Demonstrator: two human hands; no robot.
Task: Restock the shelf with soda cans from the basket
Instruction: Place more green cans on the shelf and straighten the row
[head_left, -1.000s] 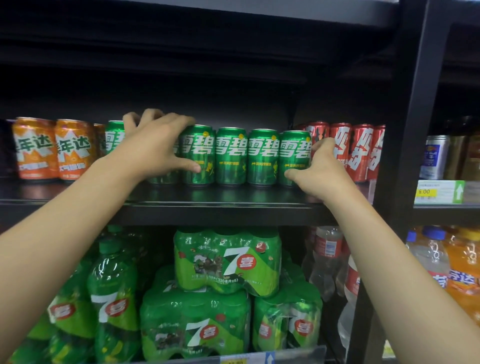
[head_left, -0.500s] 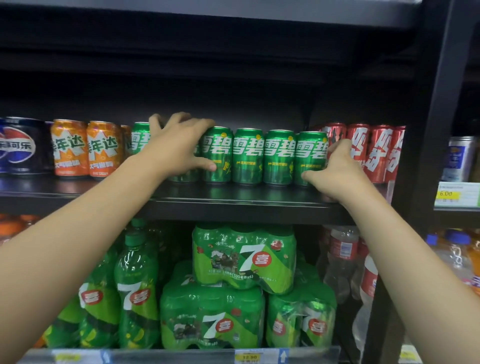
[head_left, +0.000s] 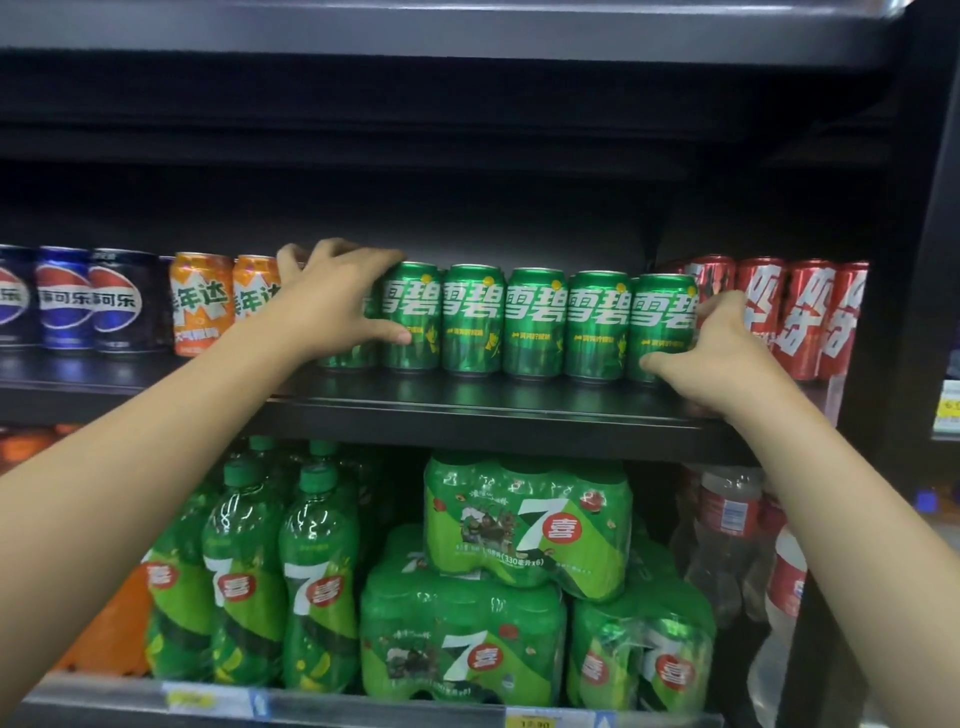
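A: Where are the soda cans?

B: A row of green soda cans (head_left: 535, 322) stands upright along the front edge of the dark shelf (head_left: 467, 410), side by side and touching, labels facing out.

A: And the hands?

B: One at each end of that row. The left hand (head_left: 332, 296) covers the leftmost green can: fingers curled over its top, thumb stretched across the front of the next can, so its grip pinches that end. The right hand (head_left: 711, 353) is at the rightmost green can, thumb low on its front, fingers wrapped round its far side; its grip pinches that end too.

A: What flanks the row?

B: To the left, orange cans (head_left: 202, 301), then dark blue cans (head_left: 78, 301) toward the shelf's left end. To the right, red cans (head_left: 800, 312), touching the right hand's fingers. On the lower shelf stand green bottles (head_left: 317, 582) and wrapped green multipacks (head_left: 524, 525).
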